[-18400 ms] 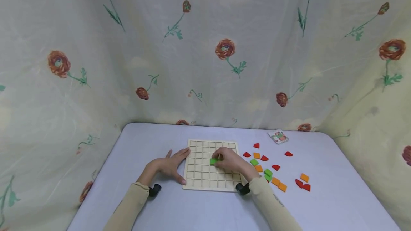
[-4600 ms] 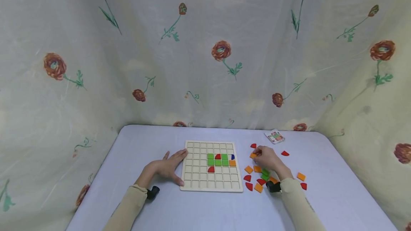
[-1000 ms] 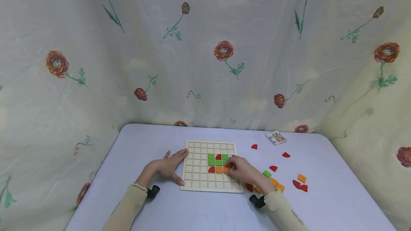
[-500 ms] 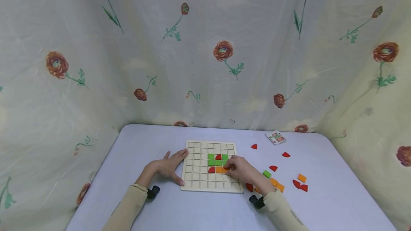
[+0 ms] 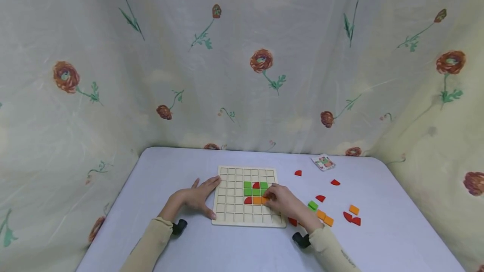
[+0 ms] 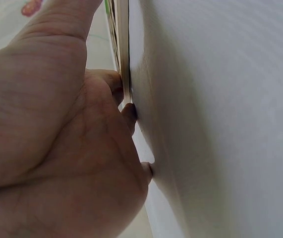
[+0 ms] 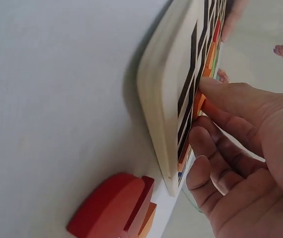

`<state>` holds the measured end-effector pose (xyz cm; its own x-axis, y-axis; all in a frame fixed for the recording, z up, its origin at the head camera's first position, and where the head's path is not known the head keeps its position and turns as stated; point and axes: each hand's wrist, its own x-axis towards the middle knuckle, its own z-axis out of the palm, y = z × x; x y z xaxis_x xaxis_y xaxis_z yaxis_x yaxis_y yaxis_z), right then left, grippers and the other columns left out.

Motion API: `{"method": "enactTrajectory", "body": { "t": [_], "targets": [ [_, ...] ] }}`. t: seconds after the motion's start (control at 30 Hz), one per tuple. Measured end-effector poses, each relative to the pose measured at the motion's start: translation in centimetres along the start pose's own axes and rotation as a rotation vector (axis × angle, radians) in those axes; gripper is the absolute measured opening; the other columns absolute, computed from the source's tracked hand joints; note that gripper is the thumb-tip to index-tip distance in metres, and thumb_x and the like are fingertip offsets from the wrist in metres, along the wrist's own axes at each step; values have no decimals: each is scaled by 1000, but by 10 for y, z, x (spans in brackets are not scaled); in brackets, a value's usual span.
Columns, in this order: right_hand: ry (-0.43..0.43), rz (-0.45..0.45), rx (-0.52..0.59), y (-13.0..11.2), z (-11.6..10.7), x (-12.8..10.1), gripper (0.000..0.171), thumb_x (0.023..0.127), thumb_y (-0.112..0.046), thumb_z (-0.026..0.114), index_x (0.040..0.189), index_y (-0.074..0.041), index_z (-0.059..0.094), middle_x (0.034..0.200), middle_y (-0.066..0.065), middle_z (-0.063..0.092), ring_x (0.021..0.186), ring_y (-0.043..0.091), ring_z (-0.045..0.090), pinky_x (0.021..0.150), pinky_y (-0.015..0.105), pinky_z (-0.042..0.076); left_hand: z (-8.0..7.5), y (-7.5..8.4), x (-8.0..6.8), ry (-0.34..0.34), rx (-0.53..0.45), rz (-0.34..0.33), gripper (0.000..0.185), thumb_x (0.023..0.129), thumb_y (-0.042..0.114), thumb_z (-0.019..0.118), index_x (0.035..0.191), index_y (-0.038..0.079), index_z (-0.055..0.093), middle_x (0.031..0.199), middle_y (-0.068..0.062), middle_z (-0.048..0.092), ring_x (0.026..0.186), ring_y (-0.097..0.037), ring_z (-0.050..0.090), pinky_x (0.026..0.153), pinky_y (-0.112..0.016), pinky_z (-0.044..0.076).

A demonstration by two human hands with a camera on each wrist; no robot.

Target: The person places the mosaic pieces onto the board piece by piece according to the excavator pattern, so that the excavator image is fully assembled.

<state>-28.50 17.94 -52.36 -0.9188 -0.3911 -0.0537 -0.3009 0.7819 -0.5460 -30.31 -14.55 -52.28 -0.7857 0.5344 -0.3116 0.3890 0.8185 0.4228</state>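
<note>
A pale wooden grid board (image 5: pixel 228 217) lies on the table. My left hand (image 5: pixel 198 196) rests along its left edge with fingers and thumb spread; in the left wrist view, fingertips of that hand (image 6: pixel 86 134) touch the board's side. Over the board's right part, my right hand (image 5: pixel 284 200) pinches an orange square tile (image 5: pixel 264 200) at a grid cell. The right wrist view shows thumb and index finger on this orange tile (image 7: pixel 198 103). Beside it sit another orange tile (image 5: pixel 256 200) and a red quarter-circle (image 5: pixel 248 200). Above are green squares (image 5: pixel 247 192) and a red quarter-circle (image 5: pixel 256 185).
Loose red quarter-circles (image 5: pixel 320 198), orange squares (image 5: pixel 328 221) and a green piece (image 5: pixel 312 205) lie right of the board, some behind my right forearm. A patterned card (image 5: pixel 323 162) is at the back right. Floral cloth (image 5: pixel 204 74) hangs behind the table.
Since the earliest frame, green, red and orange pieces have come onto the board. My right hand brought an orange tile from the right; over the last second it barely moves. The left hand stays put.
</note>
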Motion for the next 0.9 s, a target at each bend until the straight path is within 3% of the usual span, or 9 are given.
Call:
{"method": "enactTrajectory", "body": {
  "t": [0.33,0.63,0.9],
  "targets": [
    [-13,-24,38,3,-1,1,16,84,-18,75,100,-14,72,90,-5,61,81,12,53,71,23,48,2,-2,1,-7,9,-11,125,65,62,79,156,13,10,164,-2,4,152,-24,4,119,-58,-1],
    [-14,24,50,4,-2,2,14,84,-17,75,97,-16,70,89,-5,59,80,13,52,69,23,47,2,-2,3,-1,9,-7,124,65,62,80,156,13,11,164,-1,4,152,-23,4,119,-59,-1],
    [-33,15,36,0,-5,1,15,84,-15,75,98,-13,71,91,-4,61,81,13,53,72,25,49,3,-2,3,1,9,-5,125,65,63,79,156,13,11,164,-2,4,152,-24,4,119,-59,0]
  ]
}}
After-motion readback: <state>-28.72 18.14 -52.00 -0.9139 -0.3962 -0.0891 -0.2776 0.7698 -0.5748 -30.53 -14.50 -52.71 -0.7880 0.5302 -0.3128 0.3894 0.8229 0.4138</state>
